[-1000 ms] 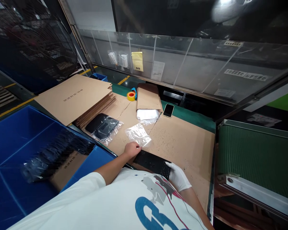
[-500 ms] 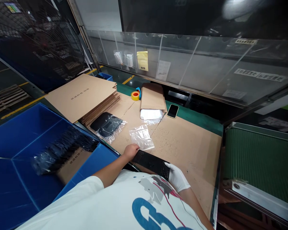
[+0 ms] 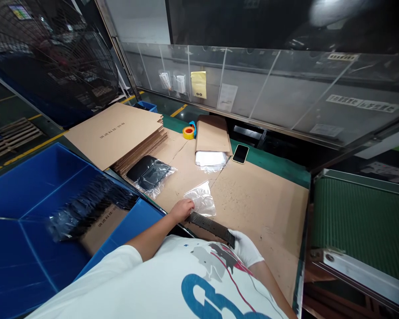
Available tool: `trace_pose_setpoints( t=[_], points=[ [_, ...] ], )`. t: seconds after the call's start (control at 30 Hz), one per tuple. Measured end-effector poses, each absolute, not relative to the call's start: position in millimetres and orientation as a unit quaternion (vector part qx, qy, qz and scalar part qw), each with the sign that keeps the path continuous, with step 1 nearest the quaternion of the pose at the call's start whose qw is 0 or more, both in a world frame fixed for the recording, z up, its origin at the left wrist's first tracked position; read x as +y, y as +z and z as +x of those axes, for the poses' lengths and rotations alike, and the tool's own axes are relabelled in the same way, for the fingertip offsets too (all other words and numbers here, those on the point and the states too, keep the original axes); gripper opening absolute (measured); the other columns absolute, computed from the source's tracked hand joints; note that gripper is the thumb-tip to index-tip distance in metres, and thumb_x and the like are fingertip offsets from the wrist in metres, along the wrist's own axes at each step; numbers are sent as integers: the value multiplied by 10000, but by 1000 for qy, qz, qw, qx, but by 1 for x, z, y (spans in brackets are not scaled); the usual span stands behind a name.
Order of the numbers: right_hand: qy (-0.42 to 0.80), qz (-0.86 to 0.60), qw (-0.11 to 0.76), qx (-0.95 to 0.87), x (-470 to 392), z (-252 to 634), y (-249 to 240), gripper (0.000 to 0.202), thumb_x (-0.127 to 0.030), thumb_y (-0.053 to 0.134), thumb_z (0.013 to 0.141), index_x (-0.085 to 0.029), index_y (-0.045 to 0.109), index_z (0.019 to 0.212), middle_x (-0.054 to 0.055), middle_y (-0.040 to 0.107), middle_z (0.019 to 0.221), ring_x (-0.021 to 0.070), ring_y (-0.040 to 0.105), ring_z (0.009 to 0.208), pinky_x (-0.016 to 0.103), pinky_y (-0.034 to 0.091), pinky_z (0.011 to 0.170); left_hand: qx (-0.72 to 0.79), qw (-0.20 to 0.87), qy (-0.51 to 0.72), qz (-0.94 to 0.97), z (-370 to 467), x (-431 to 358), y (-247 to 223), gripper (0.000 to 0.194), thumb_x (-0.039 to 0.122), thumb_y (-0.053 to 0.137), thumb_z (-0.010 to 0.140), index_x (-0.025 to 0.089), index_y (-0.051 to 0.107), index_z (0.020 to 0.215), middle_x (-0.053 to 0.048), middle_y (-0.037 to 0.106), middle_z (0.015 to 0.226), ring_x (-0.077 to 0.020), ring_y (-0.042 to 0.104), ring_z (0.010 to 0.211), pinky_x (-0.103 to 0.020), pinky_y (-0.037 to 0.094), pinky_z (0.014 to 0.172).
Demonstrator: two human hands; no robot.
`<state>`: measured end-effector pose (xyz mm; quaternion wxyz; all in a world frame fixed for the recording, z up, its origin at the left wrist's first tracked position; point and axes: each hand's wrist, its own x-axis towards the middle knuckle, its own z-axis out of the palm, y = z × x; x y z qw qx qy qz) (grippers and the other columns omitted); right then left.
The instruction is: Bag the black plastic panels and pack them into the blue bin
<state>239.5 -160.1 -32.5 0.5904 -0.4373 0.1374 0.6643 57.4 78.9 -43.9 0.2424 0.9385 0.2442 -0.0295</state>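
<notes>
A long black perforated part (image 3: 211, 225) is held between both hands close to the shirt, one narrow side facing up. My left hand (image 3: 182, 210), bare, grips its left end. On the right end, my right hand (image 3: 247, 247), in a white glove, is closed. A clear plastic bag (image 3: 202, 199) lies flat just beyond my left hand, touching or nearly touching the fingers. Farther left, black parts in clear bags (image 3: 150, 173) rest on the cardboard-covered table (image 3: 272, 199).
A cardboard stack (image 3: 113, 133) is at the back left, a blue bin (image 3: 16, 257) with bagged parts at the left. Yellow tape (image 3: 188, 132), a brown paper packet (image 3: 213, 135) and a phone (image 3: 240, 153) are at the back. A green conveyor (image 3: 362, 226) stands right.
The black part has been tilted between my hands, so its broad perforated face no longer shows. The clear bag's near-left edge has shifted or folded beside my left hand.
</notes>
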Motion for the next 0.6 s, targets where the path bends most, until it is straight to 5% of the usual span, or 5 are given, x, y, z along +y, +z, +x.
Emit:
trace_pose_setpoints(
  t=[0.23, 0.6],
  points=[
    [673, -433, 573, 176, -167, 239, -27, 101, -140, 637, 713, -161, 694, 793, 82, 762, 755, 280, 722, 906, 430, 539, 916, 287, 242, -54, 925, 47, 72, -40, 256, 384, 648, 806, 203, 609, 982, -55, 657, 965, -215, 595, 910, -308, 441, 813],
    [678, -431, 578, 142, -171, 235, -10, 125, -164, 677, 718, -150, 696, 841, 112, 767, 846, 294, 707, 966, 432, 532, 925, 275, 232, -86, 929, 38, 63, -43, 137, 345, 634, 834, 217, 652, 879, -38, 666, 930, -202, 590, 930, -298, 407, 811]
  ],
)
